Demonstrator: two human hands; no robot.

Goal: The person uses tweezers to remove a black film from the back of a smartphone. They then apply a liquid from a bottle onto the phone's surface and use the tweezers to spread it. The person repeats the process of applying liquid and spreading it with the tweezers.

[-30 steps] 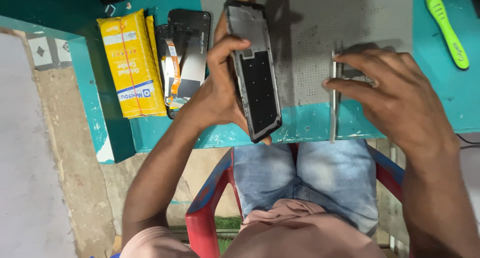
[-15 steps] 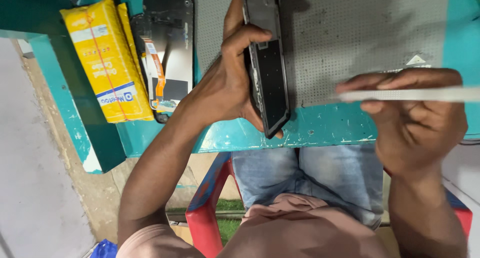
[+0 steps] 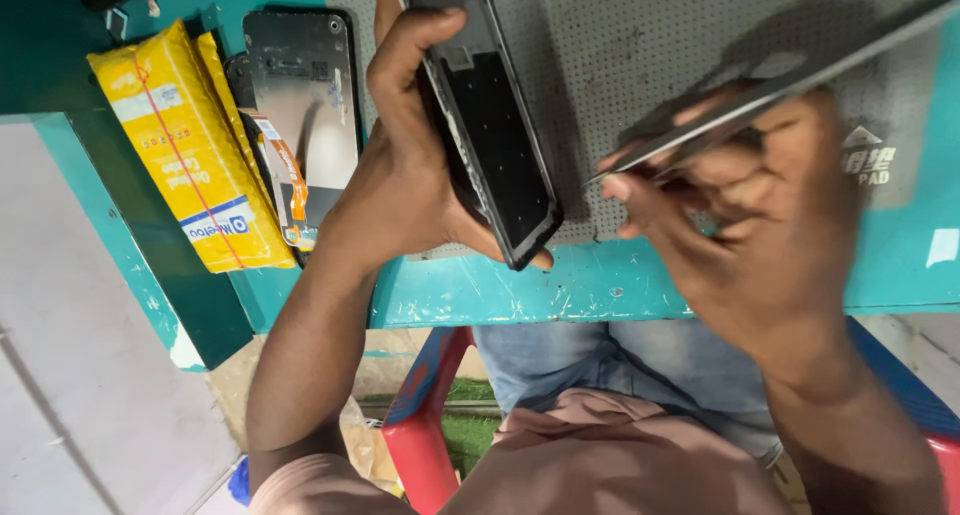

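Note:
My left hand (image 3: 405, 175) grips a black phone frame (image 3: 490, 140), held upright and tilted above the grey perforated work mat (image 3: 640, 45). My right hand (image 3: 750, 215) is closed on a thin flat panel (image 3: 800, 70) seen almost edge-on and blurred, slanting up to the right edge of the view. The panel's lower end sits just right of the phone frame, apart from it.
A yellow packet (image 3: 180, 145) lies on the teal table (image 3: 600, 285) at the left. A detached phone screen with an orange flex cable (image 3: 300, 115) lies beside it. Below the table edge are my jeans-covered knees and a red-and-blue chair (image 3: 420, 415).
My right hand has tipped the flat panel from upright to level to slanted, swinging it up and right. The view has moved closer to the hands. The left hand keeps its grip.

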